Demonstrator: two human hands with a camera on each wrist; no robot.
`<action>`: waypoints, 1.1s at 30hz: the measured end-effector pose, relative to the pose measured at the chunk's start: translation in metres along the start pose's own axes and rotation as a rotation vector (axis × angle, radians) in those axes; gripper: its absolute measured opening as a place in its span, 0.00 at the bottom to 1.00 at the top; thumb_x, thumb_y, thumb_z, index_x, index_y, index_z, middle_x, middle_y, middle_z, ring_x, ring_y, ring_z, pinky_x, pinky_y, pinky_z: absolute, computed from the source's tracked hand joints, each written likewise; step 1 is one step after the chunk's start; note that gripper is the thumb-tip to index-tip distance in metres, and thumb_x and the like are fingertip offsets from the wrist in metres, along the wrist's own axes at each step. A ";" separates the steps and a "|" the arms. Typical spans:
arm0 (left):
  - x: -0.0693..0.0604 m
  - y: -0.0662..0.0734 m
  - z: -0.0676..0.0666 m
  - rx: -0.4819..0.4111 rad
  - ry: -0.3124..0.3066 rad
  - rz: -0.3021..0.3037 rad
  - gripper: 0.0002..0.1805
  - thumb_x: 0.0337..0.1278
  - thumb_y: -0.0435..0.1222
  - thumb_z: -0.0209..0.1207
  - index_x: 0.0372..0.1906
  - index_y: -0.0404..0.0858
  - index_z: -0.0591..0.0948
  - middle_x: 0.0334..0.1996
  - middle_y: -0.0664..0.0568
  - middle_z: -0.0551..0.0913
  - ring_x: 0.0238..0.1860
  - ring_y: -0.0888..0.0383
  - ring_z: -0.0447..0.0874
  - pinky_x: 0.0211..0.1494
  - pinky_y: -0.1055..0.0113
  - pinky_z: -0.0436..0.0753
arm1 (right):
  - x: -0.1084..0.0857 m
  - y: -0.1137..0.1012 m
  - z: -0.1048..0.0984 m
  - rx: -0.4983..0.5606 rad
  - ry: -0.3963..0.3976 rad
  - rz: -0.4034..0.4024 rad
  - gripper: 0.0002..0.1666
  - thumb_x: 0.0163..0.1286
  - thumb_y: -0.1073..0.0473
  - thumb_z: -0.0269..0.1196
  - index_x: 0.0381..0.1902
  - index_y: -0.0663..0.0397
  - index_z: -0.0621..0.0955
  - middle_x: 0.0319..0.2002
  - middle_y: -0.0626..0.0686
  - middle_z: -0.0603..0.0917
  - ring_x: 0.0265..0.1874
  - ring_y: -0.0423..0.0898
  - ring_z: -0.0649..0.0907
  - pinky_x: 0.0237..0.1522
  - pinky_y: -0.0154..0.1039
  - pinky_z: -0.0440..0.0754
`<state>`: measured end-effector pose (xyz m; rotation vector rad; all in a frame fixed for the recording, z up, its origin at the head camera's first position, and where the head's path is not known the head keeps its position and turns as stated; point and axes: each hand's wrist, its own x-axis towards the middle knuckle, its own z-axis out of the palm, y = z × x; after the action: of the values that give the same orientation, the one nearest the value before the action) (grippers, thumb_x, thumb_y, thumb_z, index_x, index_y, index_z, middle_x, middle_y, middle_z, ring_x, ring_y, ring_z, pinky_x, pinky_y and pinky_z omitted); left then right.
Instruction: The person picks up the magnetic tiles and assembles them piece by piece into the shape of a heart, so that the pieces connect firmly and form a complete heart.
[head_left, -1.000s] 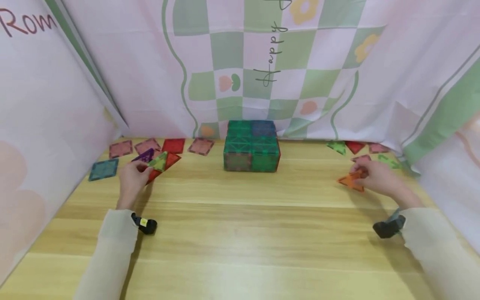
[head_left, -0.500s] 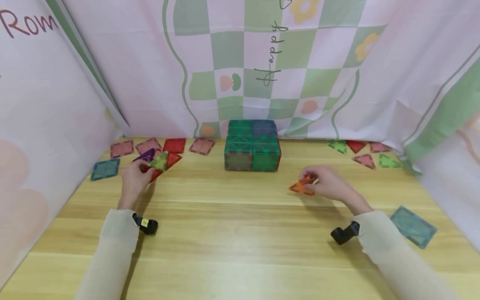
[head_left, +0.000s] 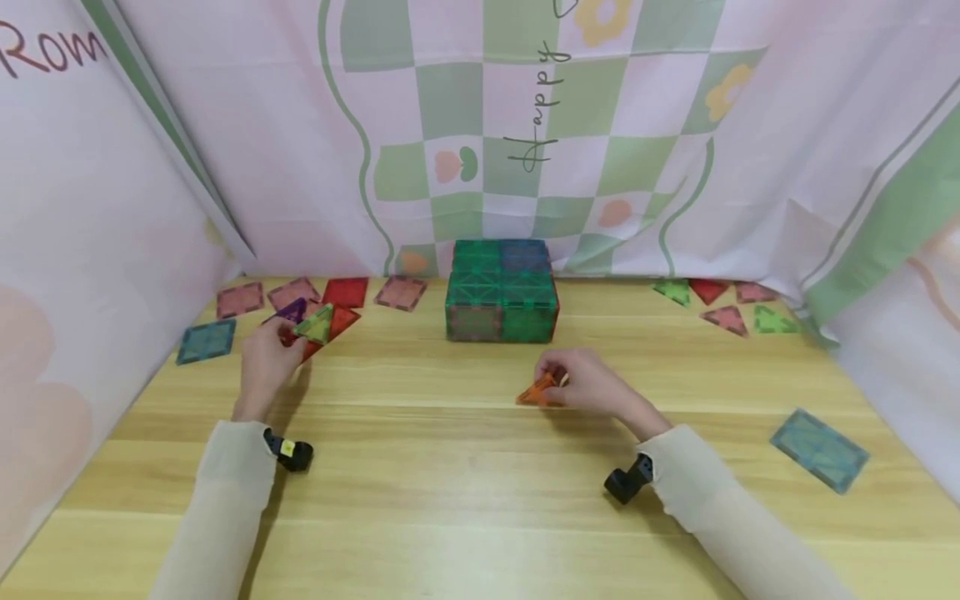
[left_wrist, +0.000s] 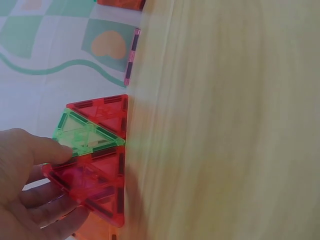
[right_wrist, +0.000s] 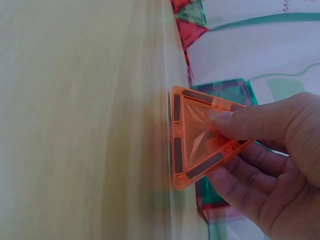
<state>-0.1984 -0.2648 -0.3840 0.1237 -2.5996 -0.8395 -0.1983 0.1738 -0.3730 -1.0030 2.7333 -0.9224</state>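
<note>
My right hand (head_left: pixel 588 383) pinches an orange triangular magnetic tile (right_wrist: pixel 197 140) between thumb and fingers, in front of the green box of tiles (head_left: pixel 502 321). In the right wrist view its thumb lies on the tile's face. At the left, my left hand (head_left: pixel 268 362) holds a light green triangle tile (left_wrist: pixel 82 132) by its edge, thumb on top. Red triangle tiles (left_wrist: pixel 97 172) stand joined on either side of the green one. Behind the hand shows a purple tile (head_left: pixel 291 311); an orange piece (left_wrist: pixel 95 227) lies partly hidden below its fingers.
Along the back left lie pink tiles (head_left: pixel 401 292), a red square (head_left: pixel 346 292) and a teal square (head_left: pixel 206 341). Several red, pink and green tiles (head_left: pixel 724 318) lie at back right. A blue-teal rectangle (head_left: pixel 820 450) lies near the right edge. A fabric curtain (head_left: pixel 427 100) hangs behind.
My right hand has carried the orange triangle tile leftward from the right side to the table's middle, uncovering the blue-teal rectangle. The left hand stays at the joined tiles.
</note>
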 end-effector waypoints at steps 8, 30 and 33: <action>-0.001 0.006 -0.005 0.023 -0.045 0.014 0.15 0.57 0.31 0.56 0.46 0.25 0.77 0.39 0.32 0.79 0.37 0.41 0.77 0.37 0.52 0.77 | 0.004 -0.008 0.007 0.027 0.001 0.005 0.09 0.55 0.69 0.68 0.31 0.53 0.80 0.28 0.48 0.83 0.29 0.39 0.80 0.32 0.32 0.79; -0.022 0.081 0.015 -0.085 0.134 0.280 0.10 0.51 0.29 0.59 0.39 0.27 0.78 0.40 0.34 0.76 0.43 0.38 0.74 0.48 0.44 0.71 | 0.004 -0.016 0.020 0.094 0.074 0.109 0.05 0.54 0.68 0.69 0.30 0.55 0.83 0.27 0.50 0.84 0.28 0.40 0.79 0.32 0.33 0.77; -0.029 0.107 0.025 -0.154 -0.033 0.348 0.08 0.53 0.30 0.59 0.38 0.30 0.80 0.39 0.38 0.79 0.41 0.43 0.77 0.46 0.50 0.76 | 0.003 -0.015 0.021 0.087 0.085 0.109 0.05 0.54 0.68 0.69 0.29 0.55 0.84 0.27 0.50 0.84 0.28 0.40 0.78 0.32 0.33 0.77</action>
<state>-0.1777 -0.1580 -0.3504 -0.3776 -2.4712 -0.9095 -0.1861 0.1520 -0.3808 -0.8096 2.7568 -1.0786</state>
